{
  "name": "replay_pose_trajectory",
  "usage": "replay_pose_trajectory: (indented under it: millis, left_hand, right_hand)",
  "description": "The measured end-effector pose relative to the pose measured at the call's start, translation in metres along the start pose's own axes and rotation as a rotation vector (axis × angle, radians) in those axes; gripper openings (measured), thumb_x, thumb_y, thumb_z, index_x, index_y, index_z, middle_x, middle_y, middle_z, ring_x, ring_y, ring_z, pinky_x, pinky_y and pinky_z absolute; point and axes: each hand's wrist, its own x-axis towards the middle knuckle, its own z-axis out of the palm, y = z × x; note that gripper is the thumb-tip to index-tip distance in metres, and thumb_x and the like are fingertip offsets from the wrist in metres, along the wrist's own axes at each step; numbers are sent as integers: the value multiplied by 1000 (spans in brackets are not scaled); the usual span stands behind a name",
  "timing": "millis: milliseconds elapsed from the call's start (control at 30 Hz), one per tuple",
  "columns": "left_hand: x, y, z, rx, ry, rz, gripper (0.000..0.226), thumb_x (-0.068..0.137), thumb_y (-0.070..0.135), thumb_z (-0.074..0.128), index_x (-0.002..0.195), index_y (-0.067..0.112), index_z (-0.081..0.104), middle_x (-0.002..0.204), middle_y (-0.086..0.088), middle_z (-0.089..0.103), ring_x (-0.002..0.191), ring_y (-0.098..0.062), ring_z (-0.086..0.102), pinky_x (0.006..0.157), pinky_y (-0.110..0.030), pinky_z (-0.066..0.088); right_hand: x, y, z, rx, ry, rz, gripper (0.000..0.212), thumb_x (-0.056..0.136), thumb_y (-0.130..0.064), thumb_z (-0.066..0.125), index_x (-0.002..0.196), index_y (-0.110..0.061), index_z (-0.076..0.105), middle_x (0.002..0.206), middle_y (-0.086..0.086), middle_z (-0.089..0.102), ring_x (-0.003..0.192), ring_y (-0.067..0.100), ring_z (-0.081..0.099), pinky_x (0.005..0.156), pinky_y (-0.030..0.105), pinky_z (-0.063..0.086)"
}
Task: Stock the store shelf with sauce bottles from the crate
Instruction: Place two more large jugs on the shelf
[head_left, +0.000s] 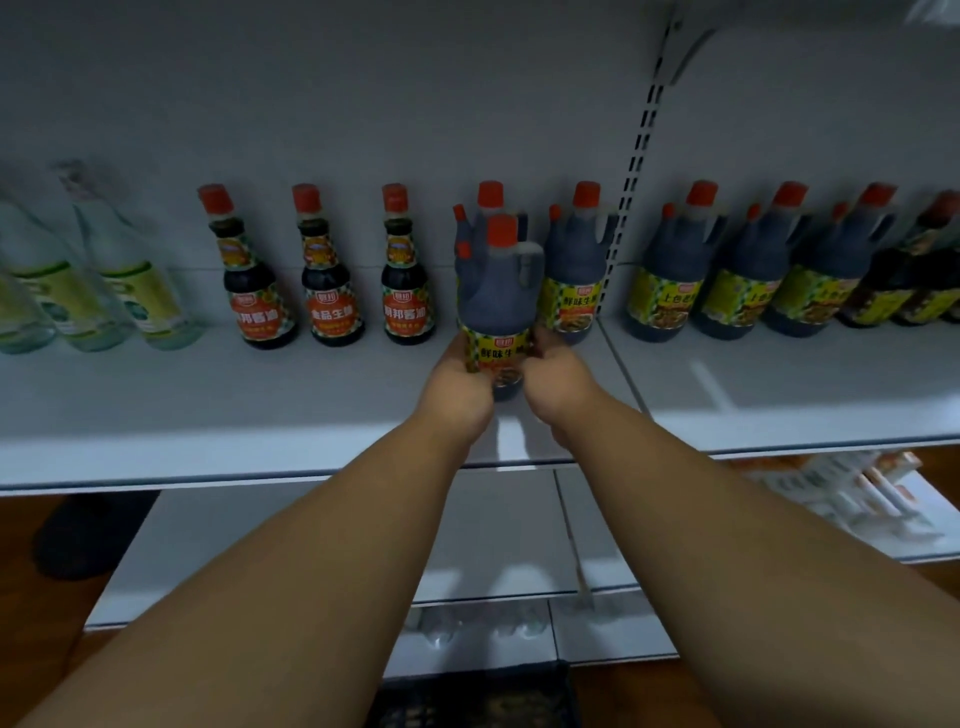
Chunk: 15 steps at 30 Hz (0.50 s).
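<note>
Both hands (left (460, 384), right (556, 382)) gripping sauce bottle (496, 291)

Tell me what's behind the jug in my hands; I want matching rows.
Behind the held jug stands another red-capped jug; only its cap and a small side spout show. Its label is covered, so a match cannot be confirmed.
</note>
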Motion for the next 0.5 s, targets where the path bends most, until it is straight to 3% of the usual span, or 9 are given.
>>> replay_pose_trajectory:
  millis: [67, 167, 267, 333, 433, 500]
  left_hand:
    - [-1, 1, 0, 8, -5, 4, 52, 97, -5, 42, 145, 14, 38, 131, -6, 54, 105, -12, 47, 85, -18, 36]
    - [-7, -1, 1, 16, -2, 6, 55, 97, -5, 42, 147, 14, 34, 129, -3, 53, 106, -11, 46, 82, -13, 36]
    - [-31, -3, -3, 119, 33, 8, 57, 97, -2, 43, 149, 19, 32, 130, -4, 52, 104, -11, 43, 86, -22, 38]
    - [-58, -5, -8, 195, 51, -12, 59, 97, 3, 44, 150, 24, 30, 131, -2, 49, 103, -14, 47, 87, -28, 44]
    - [-101, -15, -18, 384, 133, 53, 57, 98, 12, 46, 151, 24, 29, 152, -2, 37, 131, -19, 45, 106, -38, 42]
    - [-133, -24, -26, 449, 196, 94, 54, 98, 12, 45, 149, 23, 32, 153, -1, 36, 136, -18, 40, 111, -42, 38]
  right_hand:
    - [-2, -1, -1, -12, 8, -3, 56, 91, 1, 44, 142, -19, 44, 131, 8, 59, 113, 27, 56, 97, 40, 47]
    - [-11, -4, -3, -58, -1, -42, 52, 94, 1, 42, 143, -17, 41, 132, 8, 56, 117, 23, 53, 95, 33, 42]
    - [-36, -6, -9, -197, -8, -100, 46, 99, -6, 41, 144, -17, 39, 131, 4, 52, 119, 20, 48, 93, 26, 34]
    - [-57, -6, -14, -341, -21, -124, 41, 100, -13, 41, 141, -18, 42, 136, 8, 52, 119, 27, 52, 94, 29, 39]
    - [-94, -7, -18, -480, -72, -195, 43, 99, -21, 44, 142, -18, 40, 141, 13, 48, 120, 31, 51, 97, 34, 41]
    - [-122, -9, -13, -545, -114, -266, 50, 99, -26, 48, 146, -15, 37, 145, 13, 43, 126, 31, 47, 99, 33, 38]
